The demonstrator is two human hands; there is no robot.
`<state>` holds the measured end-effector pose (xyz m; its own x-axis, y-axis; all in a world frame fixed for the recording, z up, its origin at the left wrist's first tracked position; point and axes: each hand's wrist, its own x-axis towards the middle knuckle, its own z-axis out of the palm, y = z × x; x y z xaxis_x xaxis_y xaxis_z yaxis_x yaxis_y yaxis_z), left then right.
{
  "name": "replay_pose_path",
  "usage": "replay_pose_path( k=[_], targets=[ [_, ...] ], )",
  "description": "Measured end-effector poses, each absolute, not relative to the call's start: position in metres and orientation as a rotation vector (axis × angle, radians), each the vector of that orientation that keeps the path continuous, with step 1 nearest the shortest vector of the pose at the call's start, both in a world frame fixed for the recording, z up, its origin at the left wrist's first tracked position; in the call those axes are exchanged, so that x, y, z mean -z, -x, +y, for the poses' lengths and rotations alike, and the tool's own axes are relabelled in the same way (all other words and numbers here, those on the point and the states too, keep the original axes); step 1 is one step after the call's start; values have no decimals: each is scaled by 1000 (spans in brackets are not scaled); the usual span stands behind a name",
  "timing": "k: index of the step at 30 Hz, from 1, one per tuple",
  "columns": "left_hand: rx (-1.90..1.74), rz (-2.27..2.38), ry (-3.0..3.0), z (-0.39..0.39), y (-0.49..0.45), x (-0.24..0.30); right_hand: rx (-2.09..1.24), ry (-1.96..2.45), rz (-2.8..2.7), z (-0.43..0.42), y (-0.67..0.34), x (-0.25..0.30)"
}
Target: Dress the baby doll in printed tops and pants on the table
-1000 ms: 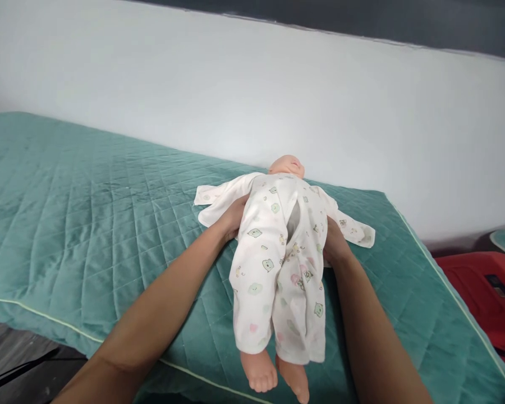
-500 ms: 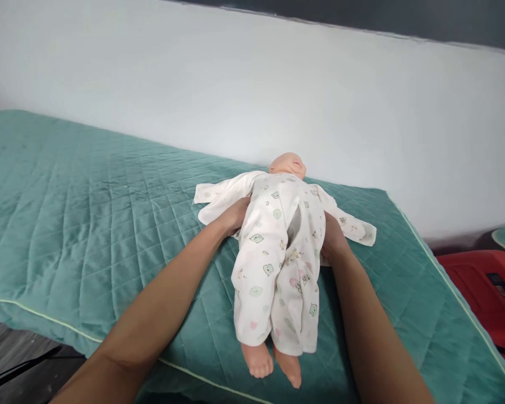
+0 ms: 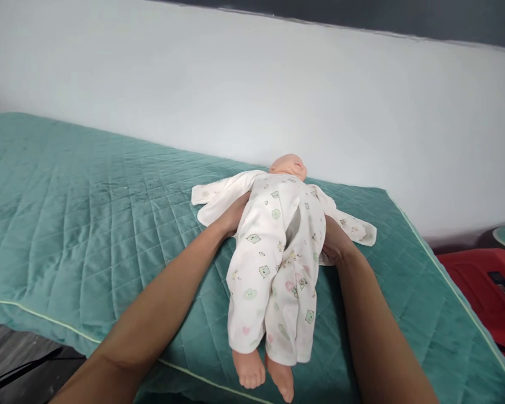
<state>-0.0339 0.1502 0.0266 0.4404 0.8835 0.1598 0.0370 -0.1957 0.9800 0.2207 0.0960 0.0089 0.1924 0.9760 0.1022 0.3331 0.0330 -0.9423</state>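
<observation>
A baby doll point(image 3: 288, 165) lies on its back, head toward the wall and bare feet toward me. It wears white printed baby clothes point(image 3: 273, 247), with the sleeves spread out to both sides. My left hand point(image 3: 237, 213) reaches under the doll's left-hand side in view, its fingers hidden beneath the clothing. On the other side, my right hand point(image 3: 334, 238) is tucked against and partly under the doll's waist, its fingers also out of sight. A loose flap of white cloth lies by each wrist.
A green quilted mattress cover point(image 3: 109, 224) with pale piping lies under the doll. Behind it rises a white wall point(image 3: 235, 84) with a dark upper band. At the right edge stands a red plastic chair point(image 3: 483, 292). Dark floor shows at lower left.
The doll's legs and feet have shifted slightly toward me and to the left. Both my hands stay at its sides, nearly in place.
</observation>
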Motion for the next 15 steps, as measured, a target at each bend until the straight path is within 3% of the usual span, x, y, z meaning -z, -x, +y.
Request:
replay_pose_path(
  k=[4, 15],
  targets=[
    [-947, 837, -1667, 150, 36, -31, -1028, 1432, -1208, 95, -221, -7],
    [-1010, 847, -1817, 153, 37, -27, -819, 1560, -1178, 85, -205, -26]
  ],
)
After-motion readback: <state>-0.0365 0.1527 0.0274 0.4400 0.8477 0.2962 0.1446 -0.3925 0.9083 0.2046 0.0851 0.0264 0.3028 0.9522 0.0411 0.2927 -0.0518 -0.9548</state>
